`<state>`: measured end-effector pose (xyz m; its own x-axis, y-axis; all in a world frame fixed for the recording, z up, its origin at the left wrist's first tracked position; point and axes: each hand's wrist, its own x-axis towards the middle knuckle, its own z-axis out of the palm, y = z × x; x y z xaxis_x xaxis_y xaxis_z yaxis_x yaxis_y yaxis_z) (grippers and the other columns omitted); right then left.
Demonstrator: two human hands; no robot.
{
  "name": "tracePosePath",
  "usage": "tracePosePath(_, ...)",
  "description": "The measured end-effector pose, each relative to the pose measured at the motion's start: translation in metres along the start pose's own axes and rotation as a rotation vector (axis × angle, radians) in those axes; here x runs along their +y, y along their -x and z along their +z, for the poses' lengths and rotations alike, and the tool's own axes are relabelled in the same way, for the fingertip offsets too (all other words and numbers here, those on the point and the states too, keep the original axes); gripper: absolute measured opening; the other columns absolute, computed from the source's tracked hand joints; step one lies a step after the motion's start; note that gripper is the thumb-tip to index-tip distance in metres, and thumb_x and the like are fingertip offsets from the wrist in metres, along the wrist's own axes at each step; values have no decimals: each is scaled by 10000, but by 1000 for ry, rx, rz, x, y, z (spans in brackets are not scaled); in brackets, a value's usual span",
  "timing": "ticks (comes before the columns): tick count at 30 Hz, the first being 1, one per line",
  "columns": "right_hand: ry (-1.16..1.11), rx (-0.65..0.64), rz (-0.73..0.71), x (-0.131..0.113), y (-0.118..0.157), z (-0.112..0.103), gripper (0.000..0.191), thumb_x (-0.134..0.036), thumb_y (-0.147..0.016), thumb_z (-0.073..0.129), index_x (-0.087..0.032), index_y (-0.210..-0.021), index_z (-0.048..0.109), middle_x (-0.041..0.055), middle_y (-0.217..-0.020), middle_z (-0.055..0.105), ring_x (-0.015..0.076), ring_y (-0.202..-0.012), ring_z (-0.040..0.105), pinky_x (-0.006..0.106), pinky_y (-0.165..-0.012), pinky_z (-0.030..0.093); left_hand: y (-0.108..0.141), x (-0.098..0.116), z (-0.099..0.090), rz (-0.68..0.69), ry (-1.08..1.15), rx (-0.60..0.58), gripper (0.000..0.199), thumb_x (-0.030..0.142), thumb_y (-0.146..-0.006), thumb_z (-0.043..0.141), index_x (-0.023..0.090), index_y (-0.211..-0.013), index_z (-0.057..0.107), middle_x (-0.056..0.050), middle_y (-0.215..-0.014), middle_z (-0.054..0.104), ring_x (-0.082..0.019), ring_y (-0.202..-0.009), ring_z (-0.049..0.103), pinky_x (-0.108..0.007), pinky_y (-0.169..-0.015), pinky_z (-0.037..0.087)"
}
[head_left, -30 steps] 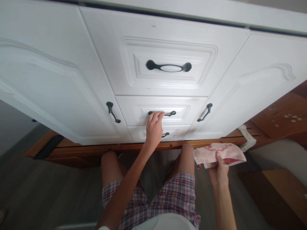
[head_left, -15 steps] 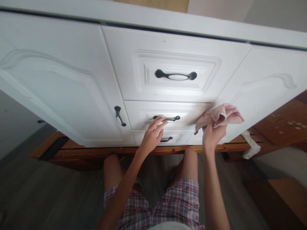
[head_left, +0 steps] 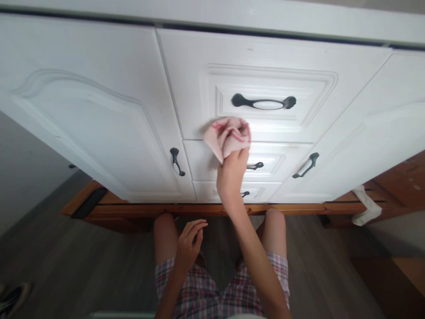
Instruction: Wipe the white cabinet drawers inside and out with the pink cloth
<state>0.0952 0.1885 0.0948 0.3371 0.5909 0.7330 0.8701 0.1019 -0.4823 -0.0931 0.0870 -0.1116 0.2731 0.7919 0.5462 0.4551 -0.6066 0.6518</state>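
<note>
A pink-and-white cloth with red stripes is bunched in my right hand, which is closed around its lower part. The cloth lies against the white cabinet front, over the lower left of the top drawer and the seam below it. My right hand covers part of the middle drawer's handle. Above it, the top drawer's black handle with a white inset shows whole. My left hand hangs above my lap, holding nothing, its fingers slightly bent and apart.
Tall cabinet doors with handles flank the drawers: a left door and a right door. The cabinet stands on a brown wooden base. A white sock hangs at the right. A shoe rests on the floor at lower left.
My right hand has swept the cloth leftward from the right door to the drawers. My left hand has left the middle drawer's handle and dropped toward my lap. The view has shifted slightly.
</note>
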Motion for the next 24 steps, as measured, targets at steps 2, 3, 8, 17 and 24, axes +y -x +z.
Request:
tracePosePath(2, -2, -39, 4, -26, 9, 17, 432, -12, -963, 375, -158, -1307, 591, 207, -1325, 518, 328, -1224, 503, 554, -1053, 490, 16, -3, -2, -27, -2, 9, 280, 206, -1085, 502, 251, -1121, 776, -46, -1127, 798, -210, -1053, 778, -355, -963, 650)
tracePosePath(3, -3, -47, 13, -34, 13, 24, 408, -22, -993, 357, -169, -1270, 618, 196, -1292, 532, 311, -1158, 504, 537, -1021, 498, 22, -3, -3, -42, 0, 9, 281, 212, -1085, 500, 250, -1106, 778, -44, -1102, 801, -212, -1030, 786, -352, -944, 658)
tracePosePath(8, 29, -174, -49, -41, 34, 40, 354, -126, -1072, 411, -237, -1291, 666, 167, -1301, 558, 298, -1080, 475, 505, -966, 479, 39, 1, 2, -124, 26, -30, 293, 244, -1088, 491, 255, -1061, 782, -40, -1053, 807, -227, -983, 808, -345, -891, 680)
tracePosePath(17, 105, -312, 111, 14, 92, 58, 433, -41, -981, 454, -230, -1301, 676, 176, -1284, 577, 305, -1088, 487, 500, -976, 431, 26, 21, 7, -8, 48, -111, 282, 216, -1067, 512, 272, -1048, 788, -38, -1058, 818, -208, -980, 812, -312, -908, 672)
tracePosePath(24, -2, 92, 271, 97, 93, 27, 475, -11, -763, 474, -168, -1188, 618, 156, -1227, 517, 285, -1128, 469, 452, -1020, 439, 31, 26, 3, -6, 55, -146, 294, 211, -1063, 497, 258, -1052, 787, -46, -1047, 818, -204, -959, 813, -297, -887, 673)
